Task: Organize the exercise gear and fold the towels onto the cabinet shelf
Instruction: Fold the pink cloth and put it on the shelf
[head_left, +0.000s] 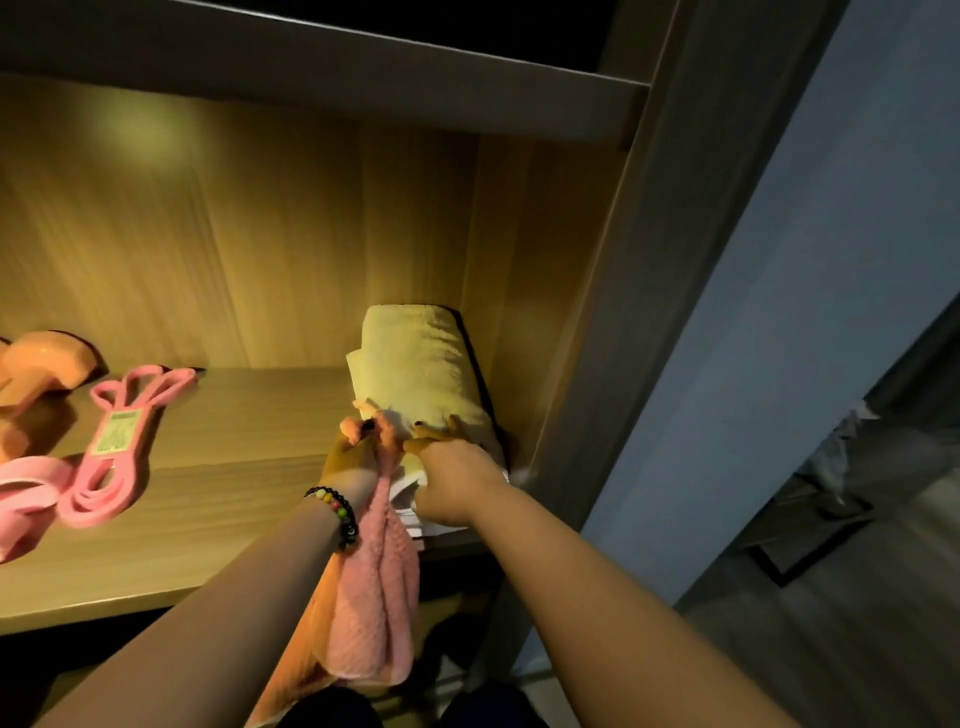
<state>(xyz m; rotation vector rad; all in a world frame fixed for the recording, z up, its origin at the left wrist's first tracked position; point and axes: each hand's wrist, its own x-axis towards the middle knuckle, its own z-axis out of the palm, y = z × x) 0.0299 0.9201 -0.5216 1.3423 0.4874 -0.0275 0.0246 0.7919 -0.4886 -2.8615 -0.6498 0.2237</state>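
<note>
One folded towel (421, 364) already sits at the shelf's (260, 415) right end, bands (111, 447) lie left. Left hand (348, 457) grips a hanging pink towel (376, 597), still unfolded; right hand (452, 467) pinches the stack's front edge.

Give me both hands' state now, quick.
Left hand: closed, grip on the pink towel.
Right hand: fingers curled on the folded towel stack; firm grip cannot be told.

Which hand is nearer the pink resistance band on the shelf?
Left. The left hand grips a pink towel to the right of the pink resistance band; the right hand is farther right.
</note>
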